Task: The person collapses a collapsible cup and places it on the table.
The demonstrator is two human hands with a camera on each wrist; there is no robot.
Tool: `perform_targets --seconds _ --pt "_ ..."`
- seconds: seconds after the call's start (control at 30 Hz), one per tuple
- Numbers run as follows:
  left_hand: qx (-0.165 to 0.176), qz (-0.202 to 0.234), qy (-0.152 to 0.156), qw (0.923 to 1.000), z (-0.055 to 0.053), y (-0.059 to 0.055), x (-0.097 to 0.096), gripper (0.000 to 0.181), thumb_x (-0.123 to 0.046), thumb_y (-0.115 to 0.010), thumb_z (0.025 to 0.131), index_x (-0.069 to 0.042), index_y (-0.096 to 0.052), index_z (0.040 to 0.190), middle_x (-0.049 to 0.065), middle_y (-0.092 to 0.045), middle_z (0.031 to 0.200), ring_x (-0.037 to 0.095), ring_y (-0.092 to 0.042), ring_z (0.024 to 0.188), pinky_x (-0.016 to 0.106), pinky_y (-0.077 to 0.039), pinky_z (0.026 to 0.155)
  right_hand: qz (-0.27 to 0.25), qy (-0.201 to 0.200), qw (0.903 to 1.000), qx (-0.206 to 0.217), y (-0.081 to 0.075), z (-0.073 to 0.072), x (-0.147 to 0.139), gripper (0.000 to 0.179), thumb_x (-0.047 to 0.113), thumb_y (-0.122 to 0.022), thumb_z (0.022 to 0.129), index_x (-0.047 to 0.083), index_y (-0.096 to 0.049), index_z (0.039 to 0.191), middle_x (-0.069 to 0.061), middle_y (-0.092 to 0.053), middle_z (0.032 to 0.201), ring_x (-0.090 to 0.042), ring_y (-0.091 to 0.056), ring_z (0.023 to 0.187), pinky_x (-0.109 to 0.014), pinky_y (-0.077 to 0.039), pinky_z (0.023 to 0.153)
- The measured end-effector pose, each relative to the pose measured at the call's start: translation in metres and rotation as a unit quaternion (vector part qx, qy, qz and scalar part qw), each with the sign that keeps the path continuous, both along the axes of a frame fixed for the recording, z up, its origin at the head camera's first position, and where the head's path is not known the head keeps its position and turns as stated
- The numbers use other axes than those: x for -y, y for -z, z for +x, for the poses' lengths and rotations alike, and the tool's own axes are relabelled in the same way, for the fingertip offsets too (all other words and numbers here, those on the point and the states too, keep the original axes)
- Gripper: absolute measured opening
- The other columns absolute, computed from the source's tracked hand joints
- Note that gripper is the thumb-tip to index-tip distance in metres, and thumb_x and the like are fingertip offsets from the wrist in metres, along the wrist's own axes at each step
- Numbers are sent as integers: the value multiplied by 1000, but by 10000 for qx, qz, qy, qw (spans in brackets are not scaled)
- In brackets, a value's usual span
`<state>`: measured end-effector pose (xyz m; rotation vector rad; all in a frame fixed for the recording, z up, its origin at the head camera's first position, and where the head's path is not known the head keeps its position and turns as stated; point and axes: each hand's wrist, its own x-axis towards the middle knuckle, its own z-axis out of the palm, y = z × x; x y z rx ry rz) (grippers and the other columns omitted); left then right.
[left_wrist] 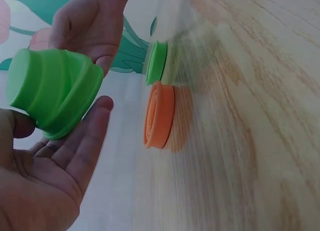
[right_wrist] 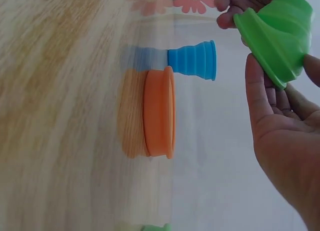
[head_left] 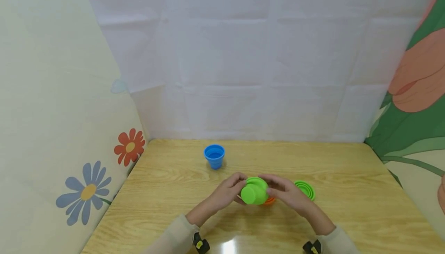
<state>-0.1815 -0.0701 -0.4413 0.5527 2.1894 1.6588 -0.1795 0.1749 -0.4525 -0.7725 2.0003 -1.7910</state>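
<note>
A green collapsible cup [head_left: 255,190] is held up above the table between both hands, tilted with its base toward the head camera. Its rings are pushed out unevenly, one side folded over near the rim. My left hand [head_left: 225,193] grips its left side, thumb by the base and fingers along the rim in the left wrist view. On the opposite side, my right hand [head_left: 290,194] pinches it, fingertips [right_wrist: 256,73] at the rim and thumb against the wall. Below the held cup lies a flattened orange collapsible cup [left_wrist: 161,116], partly hidden in the head view.
An extended blue collapsible cup [head_left: 214,156] stands upright farther back and left. Another green collapsible cup [head_left: 304,190], folded flat, lies by the right hand. The wooden table [head_left: 167,215] meets a white cloth [head_left: 222,60] behind and flowered cloths at the sides.
</note>
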Motion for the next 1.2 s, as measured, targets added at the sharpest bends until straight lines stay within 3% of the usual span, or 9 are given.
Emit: perform_targets --seconds 0.23,0.43,0.67,0.9,1.03,1.2 --pt "45 -338 145 9993 -2 -3 2 30 -39 -52 95 -11 -59 102 5 -64 92 19 -63 80 46 -57 68 259 -27 9992 -314 -3 2 3 43 19 -51 97 7 -43 138 -13 -48 135 -24 -51 116 -26 -48 90" --pt "166 -527 452 9974 -1 -2 0 29 -38 -53 94 -12 -61 106 5 -67 87 20 -66 71 46 -57 63 419 -12 9988 -258 -6 4 5 40 22 -52 97 9 -47 135 -14 -53 128 -22 -54 110 -27 -51 86" --pt "76 -276 131 9995 1 -4 -4 29 -30 -50 97 -5 -55 111 9 -64 93 19 -66 73 44 -57 64 287 249 9993 -13 -1 1 2 40 27 -48 98 18 -46 137 -5 -48 138 -22 -47 124 -37 -43 99" --pt "72 10 48 10000 1 -5 -5 27 -23 -47 99 -8 -50 121 13 -66 95 21 -67 72 47 -57 64 -112 -83 9998 -109 0 -1 -1 45 19 -50 98 11 -39 141 -13 -47 137 -21 -53 117 -33 -48 93" --pt "-78 -77 97 9999 0 -6 -4 27 -28 -50 97 -11 -53 117 10 -64 95 21 -65 78 46 -57 65 -107 -53 9999 -78 0 -1 0 47 19 -49 98 5 -38 141 -13 -46 138 -19 -54 116 -30 -49 92" --pt "-205 -381 93 9990 -1 -5 -4 29 -36 -56 93 -10 -56 107 6 -61 90 19 -63 77 41 -58 64 137 262 9996 -44 2 0 4 45 25 -53 96 9 -44 138 -11 -51 133 -23 -55 113 -31 -50 90"
